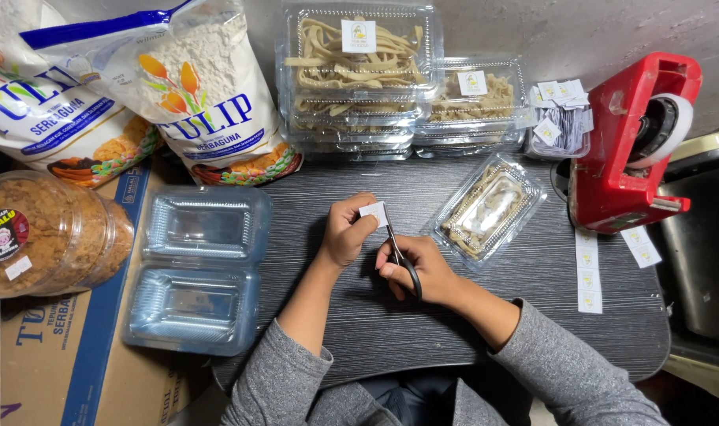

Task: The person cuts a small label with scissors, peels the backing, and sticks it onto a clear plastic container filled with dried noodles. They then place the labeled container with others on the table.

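Observation:
My left hand (345,230) pinches a small white paper label (374,212) over the dark table (422,323). My right hand (415,268) grips black-handled scissors (397,254), whose blades point up at the label's right edge. A shut clear container of pale food strips (486,209) lies tilted just to the right of my hands. An open clear hinged container (195,268) rests to the left, partly over the table edge.
Stacked clear containers of noodle-like strips (359,71) line the back. Two white flour bags (202,95) and round snack tubs (36,233) sit at left on a cardboard box (68,355). A red tape dispenser (627,142), a label pile (560,114) and a label strip (588,272) lie right.

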